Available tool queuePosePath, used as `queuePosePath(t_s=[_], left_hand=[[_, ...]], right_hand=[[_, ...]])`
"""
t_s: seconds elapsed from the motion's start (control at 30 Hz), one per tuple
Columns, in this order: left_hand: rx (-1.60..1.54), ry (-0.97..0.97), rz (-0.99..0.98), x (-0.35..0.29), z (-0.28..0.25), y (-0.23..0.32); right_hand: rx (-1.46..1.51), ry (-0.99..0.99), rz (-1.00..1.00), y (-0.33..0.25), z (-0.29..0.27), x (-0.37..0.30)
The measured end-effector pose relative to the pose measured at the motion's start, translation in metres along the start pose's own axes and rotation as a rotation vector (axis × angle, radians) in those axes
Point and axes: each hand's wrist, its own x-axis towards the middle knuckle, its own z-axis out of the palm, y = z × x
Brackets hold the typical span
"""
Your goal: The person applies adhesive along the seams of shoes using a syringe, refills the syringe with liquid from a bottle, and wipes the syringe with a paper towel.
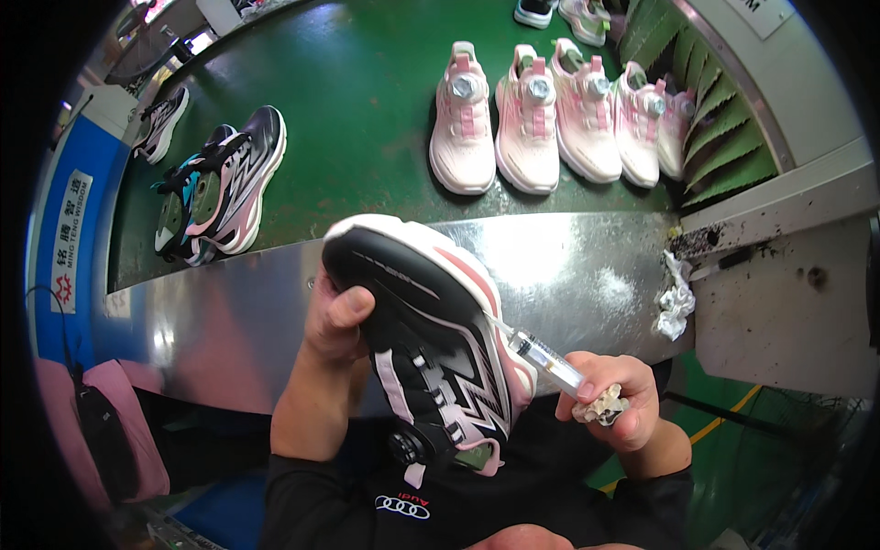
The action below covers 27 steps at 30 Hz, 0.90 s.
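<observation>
My left hand [337, 316] grips a black sneaker [412, 302] by its toe end, thumb on the upper, and holds it tilted in front of me. The shoe has a white and pink sole, pale pink straps and a round black dial near the ankle. In my right hand [623, 394] is a clear syringe [547, 359], its plunger end covered with a crusty, cream-coloured lump. The syringe's thin tip meets the side of the shoe along the seam between upper and sole. My right fingers are closed around the barrel's rear part.
Several white and pink sneakers [463, 119] stand in a row on the green surface [357, 137] at the far right, beside green flaps [733, 147]. Dark sneakers [247, 179] stand at the left. A metal ledge [587, 266] runs along the near side, with crumpled white paper [676, 298] at its right end.
</observation>
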Motion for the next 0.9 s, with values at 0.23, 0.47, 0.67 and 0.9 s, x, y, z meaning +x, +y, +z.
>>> queuePosePath(t_s=[0.23,0.47,0.67,0.9], left_hand=[[-0.112,0.207,0.066,0.001,-0.011,-0.012],[-0.222,0.213,-0.019,0.000,-0.023,-0.011],[-0.318,0.247,-0.097,0.002,-0.027,-0.014],[-0.337,0.321,-0.137,0.005,-0.031,-0.014]], right_hand=[[-0.013,-0.001,0.041,0.009,-0.009,-0.018],[-0.062,-0.019,0.095,0.006,-0.009,-0.039],[-0.109,-0.037,0.028,0.012,-0.009,-0.060],[-0.123,-0.019,-0.020,0.023,-0.012,-0.074]])
